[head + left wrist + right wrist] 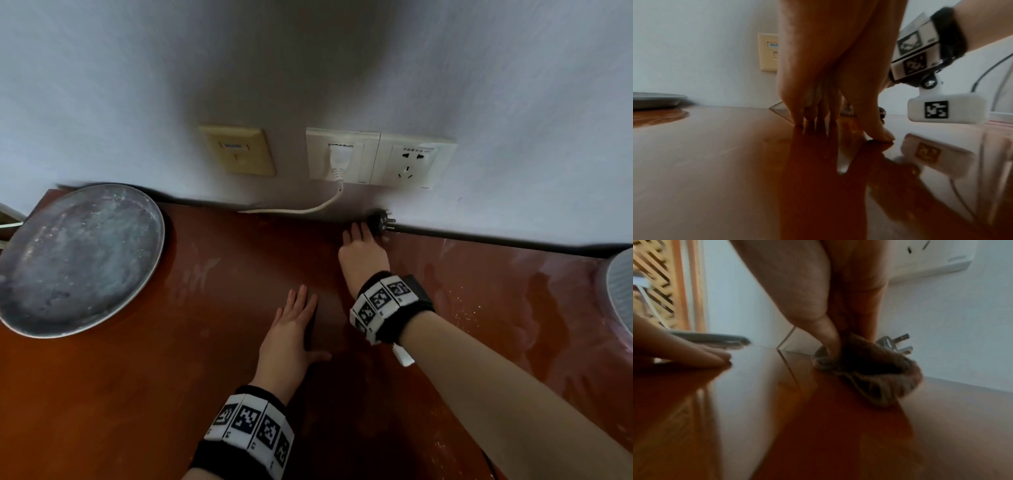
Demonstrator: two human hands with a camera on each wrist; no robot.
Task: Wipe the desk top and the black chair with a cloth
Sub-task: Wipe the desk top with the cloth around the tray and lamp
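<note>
The reddish-brown desk top (pixel 164 383) fills the lower half of the head view. My left hand (pixel 291 329) lies flat on it with straight fingers, and its fingertips (pixel 813 120) touch the glossy wood. My right hand (pixel 359 246) reaches to the back edge by the wall. Its thumb and fingers pinch a bunched brown cloth (pixel 869 369) that presses on the desk. In the head view the cloth is hidden under that hand. A black plug (pixel 378 219) lies right behind it, prongs up. No black chair is in view.
A round grey metal tray (pixel 75 260) sits on the desk at the left. Wall sockets (pixel 407 161) and a yellow plate (pixel 239 150) are above the desk; a white cable (pixel 308 209) droops to its back edge. A pale round object (pixel 621 287) stands at the right edge.
</note>
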